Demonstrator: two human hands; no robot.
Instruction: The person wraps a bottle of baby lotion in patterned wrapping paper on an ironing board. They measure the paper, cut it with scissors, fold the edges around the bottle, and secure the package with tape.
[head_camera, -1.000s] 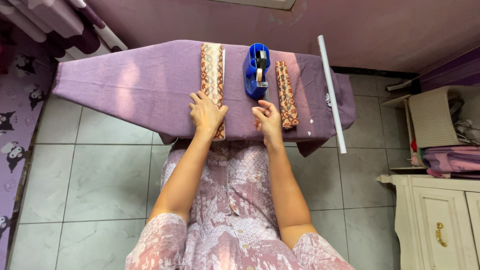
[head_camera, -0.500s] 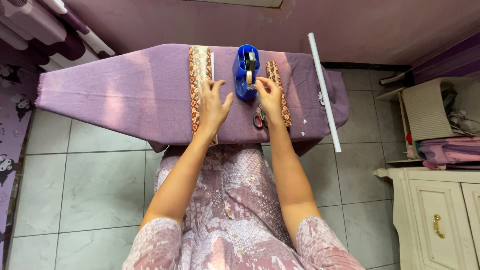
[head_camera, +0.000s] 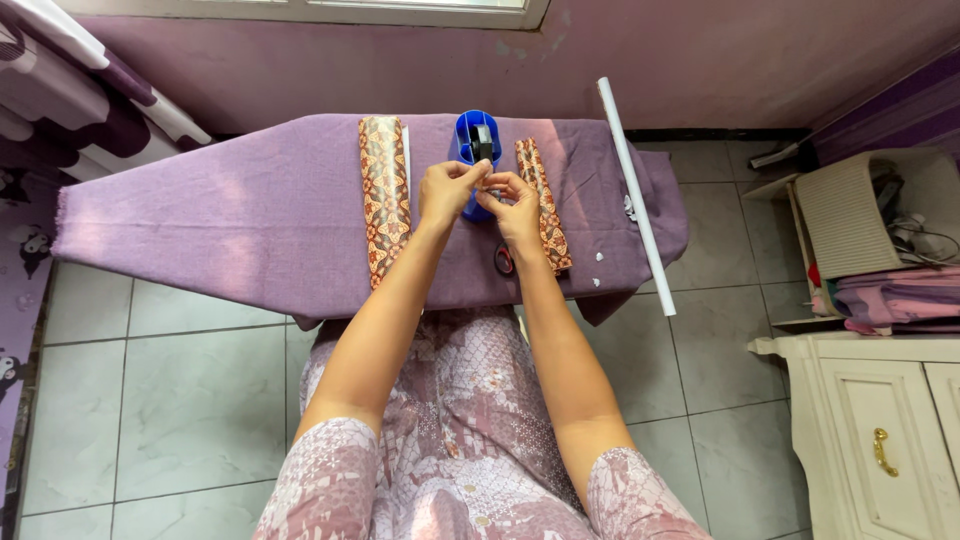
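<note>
I am pinching the tape end with both hands, left hand (head_camera: 443, 190) and right hand (head_camera: 515, 205) fingers together on it, at the blue tape dispenser (head_camera: 472, 150) on the ironing board (head_camera: 230, 210), and the strip could be sticking to itself if I am pulling crooked.

Both hands cover the near half of the blue tape dispenser (head_camera: 475, 150), so its cutting edge is out of sight. Whether the left hand (head_camera: 447, 193) and right hand (head_camera: 519, 207) pinch any tape is too small to tell. Just beside the dispenser, red-handled scissors (head_camera: 503, 261) show only their handles; the right wrist hides the blades. Far right of the dispenser, a white cabinet (head_camera: 885, 430) is cut off by the frame edge.
</note>
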